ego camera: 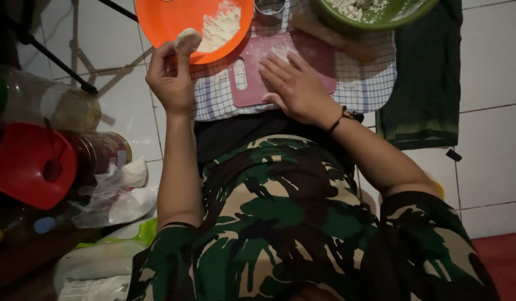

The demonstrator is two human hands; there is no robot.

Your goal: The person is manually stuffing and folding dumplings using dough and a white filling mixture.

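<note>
The left hand (170,78) pinches a small pale dough lump (187,40) between its fingertips, holding it over the near rim of the orange plate (163,19) that carries a heap of flour (220,27). The right hand (297,86) lies flat with fingers spread on the floured pink cutting board (319,61), gripping nothing. The work seems to sit at dusting and shaping a piece; the lump would call for gentle pressure, since soft dough deforms and sticks easily.
</note>
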